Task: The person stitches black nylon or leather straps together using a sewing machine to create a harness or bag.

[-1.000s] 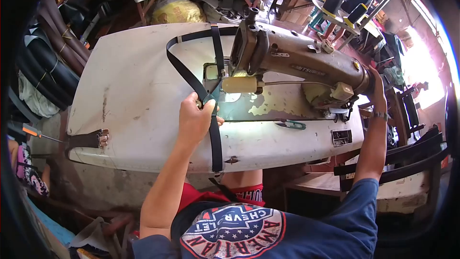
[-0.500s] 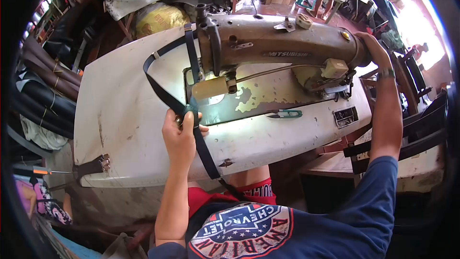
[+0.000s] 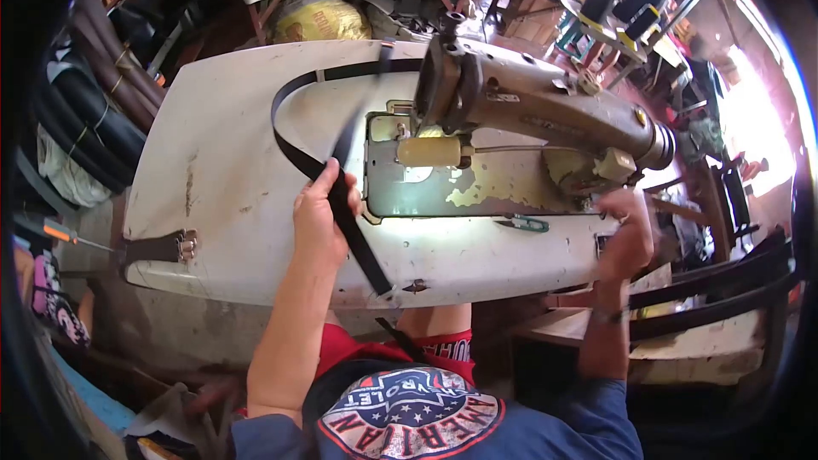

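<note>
My left hand (image 3: 322, 213) is closed on a long black strap (image 3: 292, 146), pinched near the front left corner of the machine's bed. The strap loops over the white tabletop, its far part passing behind the head of the brown sewing machine (image 3: 545, 102); a free end hangs down toward the table's front edge. A blurred strip of the strap rises from my fingers toward the machine. My right hand (image 3: 629, 226) is over the right front of the table, apart from the handwheel; its fingers look bent but are smeared by motion. Green-handled thread snips (image 3: 524, 223) lie between my hands.
A pale lamp (image 3: 430, 152) lights the metal bed plate. At the table's left edge is a dark piece with metal clasps (image 3: 186, 245), beside an orange-handled screwdriver (image 3: 68, 234). Rolls of dark material (image 3: 94, 119) stand at left; thread cones (image 3: 639, 21) are behind right.
My right hand has left the handwheel and come forward and down. My left hand still grips the strap, whose upper part has swung and blurred. The camera view has shifted.
</note>
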`<state>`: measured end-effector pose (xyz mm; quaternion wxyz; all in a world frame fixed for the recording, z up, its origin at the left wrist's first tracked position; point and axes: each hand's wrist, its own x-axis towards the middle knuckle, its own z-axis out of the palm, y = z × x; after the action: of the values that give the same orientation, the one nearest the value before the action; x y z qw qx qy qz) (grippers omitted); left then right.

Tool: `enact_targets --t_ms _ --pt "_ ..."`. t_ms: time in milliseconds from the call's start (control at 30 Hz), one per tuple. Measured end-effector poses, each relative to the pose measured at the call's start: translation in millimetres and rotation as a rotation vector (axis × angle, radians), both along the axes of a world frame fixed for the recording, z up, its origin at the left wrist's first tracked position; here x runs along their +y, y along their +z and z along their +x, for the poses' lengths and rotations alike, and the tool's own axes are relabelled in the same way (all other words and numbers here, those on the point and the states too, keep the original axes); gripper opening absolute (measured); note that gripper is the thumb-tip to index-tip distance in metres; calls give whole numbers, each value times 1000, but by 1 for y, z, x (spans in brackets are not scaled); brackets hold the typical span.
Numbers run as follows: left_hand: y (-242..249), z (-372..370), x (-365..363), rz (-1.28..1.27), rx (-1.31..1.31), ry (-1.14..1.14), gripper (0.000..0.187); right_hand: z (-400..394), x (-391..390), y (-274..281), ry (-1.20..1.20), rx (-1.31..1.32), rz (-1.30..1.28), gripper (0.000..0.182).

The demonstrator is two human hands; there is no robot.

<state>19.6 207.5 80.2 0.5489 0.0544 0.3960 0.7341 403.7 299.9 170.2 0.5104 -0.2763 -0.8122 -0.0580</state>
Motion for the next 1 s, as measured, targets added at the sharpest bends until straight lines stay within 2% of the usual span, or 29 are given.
enact_targets --t_ms 33,67,100,167,200,300,400,500,633,733,1000 --pt "6 9 9 50 49 140 23 -16 -16 -21 173 -187 11 20" --pt "5 10 15 103 95 231 18 -53 -34 -7 261 -281 -190 25" --pt "8 17 17 153 233 293 20 -76 -32 -20 290 -275 -341 22" --pt "14 29 16 147 201 262 22 -110 -12 -46 270 -244 -641 19" --pt "4 28 18 114 173 261 25 -120 8 -68 313 -211 -578 23" --pt "1 23 12 84 224 305 30 -153 30 -62 219 -369 -724 20" --pt "2 28 9 152 227 321 30 -179 54 -100 412 -28 -804 25" --pt "-2 21 11 159 101 298 30 -185 52 -95 462 80 -833 32" --pt "-4 20 13 177 117 255 32 -191 53 -105 479 146 -838 39" --pt "-2 21 12 138 142 249 34 -191 54 -107 472 124 -836 42" --pt "-3 23 8 133 172 200 33 -184 49 -96 435 54 -890 36"
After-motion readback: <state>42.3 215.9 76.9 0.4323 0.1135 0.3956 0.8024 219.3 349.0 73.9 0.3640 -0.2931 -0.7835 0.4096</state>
